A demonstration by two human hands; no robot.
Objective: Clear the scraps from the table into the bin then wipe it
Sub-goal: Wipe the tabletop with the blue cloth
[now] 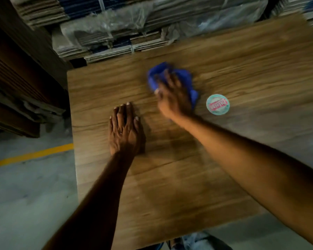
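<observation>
Flat fingers of your right hand (pixel 172 98) press the blue cloth (pixel 181 76); wiping rightward could knock the round tin (pixel 217 104) beside them. Your left hand (pixel 125 130) lies flat.

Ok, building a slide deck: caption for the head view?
Right hand presses a blue cloth on the wooden table, left hand flat beside it, round container nearby.

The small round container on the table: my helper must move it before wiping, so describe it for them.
On the brown wood-grain table, the right hand presses a crumpled blue cloth. Just right of it lies the small round pale-green container. It alone is round, with a pink label on top.
</observation>
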